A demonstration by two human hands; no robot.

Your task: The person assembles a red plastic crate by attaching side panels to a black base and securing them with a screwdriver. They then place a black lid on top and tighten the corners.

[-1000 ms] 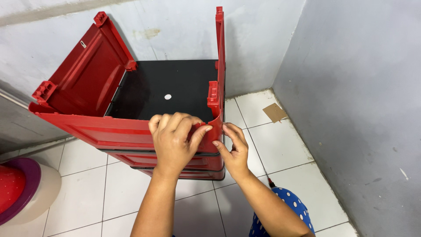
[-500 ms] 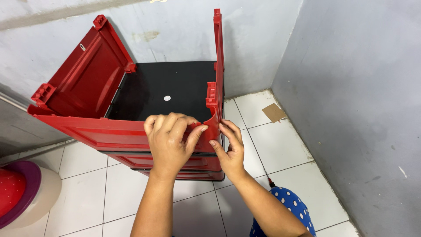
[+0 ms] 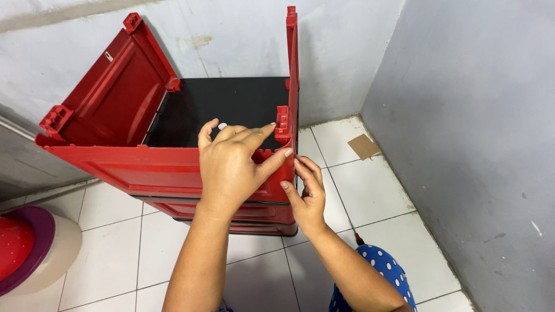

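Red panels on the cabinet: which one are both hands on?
The front panel, at its right corner. Left hand lies over its top edge, right hand at the corner; the tilted left panel and upright right panel are untouched.

Cardboard scrap (image 3: 363, 146) on floor, tub (image 3: 34, 254) left.

Red panels (image 3: 156, 167), centre: moulded plastic, smooth, slight sheen. Black base (image 3: 225, 107) inside: matt. Floor tiles (image 3: 370, 196), lower frame: glossy white ceramic. Wall (image 3: 480, 115), right: rough grey paint. Brown scrap (image 3: 364, 146): cardboard-like.
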